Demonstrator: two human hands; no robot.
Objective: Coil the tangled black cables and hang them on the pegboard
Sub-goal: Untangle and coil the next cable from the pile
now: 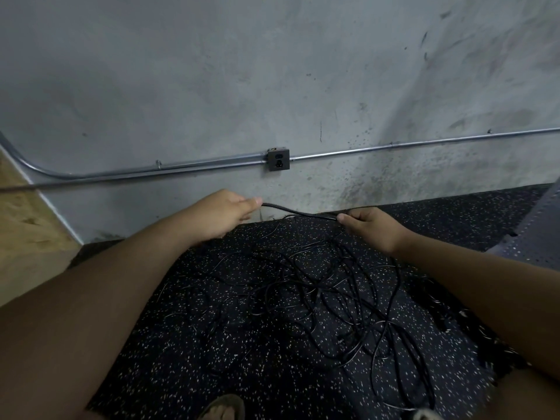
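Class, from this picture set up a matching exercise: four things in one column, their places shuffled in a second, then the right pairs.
1 cable length
2 tangled cables
3 socket
4 sandal

A on the wall, along the metal pipe
B pinched by left hand and right hand
C heaped on the speckled floor
D at the view's bottom edge

Pairs: 1-B, 2-C, 3-A, 4-D

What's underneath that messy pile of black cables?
Dark speckled floor matting shows under the tangled cables. Whatever lies beneath the densest knot is hidden.
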